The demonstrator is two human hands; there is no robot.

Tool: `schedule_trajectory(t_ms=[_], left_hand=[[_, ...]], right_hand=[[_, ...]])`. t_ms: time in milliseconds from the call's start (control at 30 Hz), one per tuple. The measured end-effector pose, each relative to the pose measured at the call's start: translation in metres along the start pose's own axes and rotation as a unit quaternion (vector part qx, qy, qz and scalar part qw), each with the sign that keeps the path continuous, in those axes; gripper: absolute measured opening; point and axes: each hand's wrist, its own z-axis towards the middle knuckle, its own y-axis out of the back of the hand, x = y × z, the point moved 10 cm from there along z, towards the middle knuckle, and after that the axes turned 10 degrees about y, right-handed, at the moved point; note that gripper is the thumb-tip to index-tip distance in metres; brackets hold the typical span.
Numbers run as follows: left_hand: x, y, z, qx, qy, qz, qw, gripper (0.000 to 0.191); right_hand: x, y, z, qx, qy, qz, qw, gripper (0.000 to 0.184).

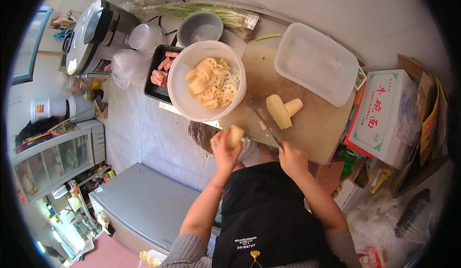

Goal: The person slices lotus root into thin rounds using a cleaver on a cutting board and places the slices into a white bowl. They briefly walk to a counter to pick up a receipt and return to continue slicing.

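Observation:
My left hand (226, 151) holds a blurred piece of peeled lotus root (235, 137) just off the near edge of the cutting board (317, 131). In my right hand (292, 160) is the handle of a knife (268, 128), its blade pointing up and left over the board. Two peeled lotus root pieces (279, 111) lie touching beyond the knife, and small scraps (263, 125) are beside the blade. A round translucent tub (180, 104) with sliced lotus root (216, 84) stands at the board's left end.
An oblong translucent container (317, 63) stands on the board's far right. Left of the tub is a black tray of meat rolls (160, 74); behind it, a grey bowl (200, 28) and bagged green onions (230, 16). A printed carton (378, 113) is at right, a dark bag (201, 136) below the tub.

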Motion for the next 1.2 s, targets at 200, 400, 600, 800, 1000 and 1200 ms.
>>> schedule_trajectory(t_ms=[200,400,600,800,1000,1200], left_hand=[[0.034,0.064,-0.009,-0.023,0.068,-0.039,0.997,0.068],[0.005,0.077,-0.005,-0.055,0.034,-0.035,0.997,0.068],[-0.061,-0.034,0.013,0.085,-0.089,0.004,0.992,0.069],[-0.094,-0.071,0.015,0.111,-0.211,0.100,0.966,0.058],[-0.113,-0.088,-0.003,0.261,-0.395,0.187,0.861,0.025],[-0.112,-0.092,0.001,0.270,-0.385,0.204,0.859,0.021]], right_hand=[[0.006,-0.045,-0.011,0.019,0.014,-0.048,0.999,0.016],[0.046,-0.048,-0.010,-0.019,0.036,0.038,0.998,0.018],[-0.024,-0.017,-0.009,0.003,-0.054,-0.002,0.999,0.023],[-0.027,0.000,0.002,0.042,-0.048,-0.032,0.997,0.022],[-0.012,-0.004,0.020,0.033,0.007,-0.029,0.999,0.023],[-0.009,-0.003,0.028,0.039,0.019,-0.035,0.998,0.023]])
